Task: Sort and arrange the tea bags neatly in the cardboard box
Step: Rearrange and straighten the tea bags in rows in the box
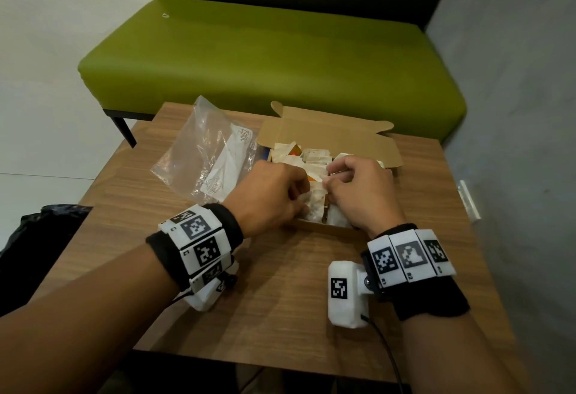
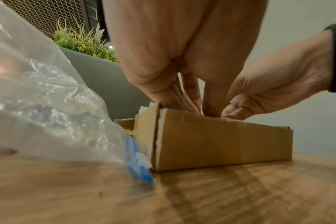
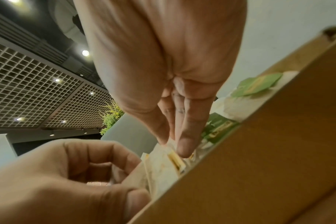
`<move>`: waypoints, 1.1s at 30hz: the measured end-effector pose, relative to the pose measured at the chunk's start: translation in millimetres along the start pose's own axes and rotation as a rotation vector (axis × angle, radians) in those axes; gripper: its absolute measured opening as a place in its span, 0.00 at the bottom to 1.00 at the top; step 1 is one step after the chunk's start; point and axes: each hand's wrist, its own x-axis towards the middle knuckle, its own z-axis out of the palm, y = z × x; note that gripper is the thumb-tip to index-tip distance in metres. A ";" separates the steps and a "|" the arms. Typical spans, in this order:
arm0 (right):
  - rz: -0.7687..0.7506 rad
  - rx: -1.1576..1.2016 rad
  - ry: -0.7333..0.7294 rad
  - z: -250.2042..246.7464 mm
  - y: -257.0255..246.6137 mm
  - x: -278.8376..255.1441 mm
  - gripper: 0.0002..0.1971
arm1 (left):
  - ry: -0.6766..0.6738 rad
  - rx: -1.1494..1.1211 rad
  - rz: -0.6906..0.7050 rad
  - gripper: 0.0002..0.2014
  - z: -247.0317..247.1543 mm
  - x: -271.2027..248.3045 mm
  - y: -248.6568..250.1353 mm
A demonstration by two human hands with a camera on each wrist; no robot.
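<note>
An open cardboard box [image 1: 330,135] stands on the wooden table, its lid flap raised at the back. Pale tea bags [image 1: 311,158] fill it, some with orange or green labels [image 3: 259,84]. Both hands are over the near end of the box. My left hand [image 1: 296,197] has its fingers curled and pinches a stack of white tea bags [image 1: 316,206] from the left. My right hand [image 1: 335,180] pinches the same stack from the right, thumb and fingers [image 3: 184,139] on the tops of the tea bags [image 3: 163,166]. In the left wrist view the left hand's fingers [image 2: 182,98] dip behind the box wall [image 2: 220,139].
A crumpled clear zip bag [image 1: 212,153] with a blue seal [image 2: 138,166] lies against the box's left side. A green bench [image 1: 265,60] stands beyond the table. A dark bag [image 1: 37,238] sits left of the table. A planter with greenery [image 2: 86,42] is in the background.
</note>
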 end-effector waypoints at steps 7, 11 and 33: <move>0.002 -0.024 0.027 0.0 -7.3 -4.4 0.10 | 0.048 -0.001 -0.011 0.12 -7.3 -2.1 2.2; 0.019 0.003 0.061 -5.3 -16.9 -4.3 0.16 | 0.242 0.011 -0.076 0.10 -24.8 3.7 -3.1; 0.131 0.128 -0.075 6.8 -24.7 -3.7 0.26 | 0.135 0.105 -0.121 0.19 -18.3 15.4 -26.5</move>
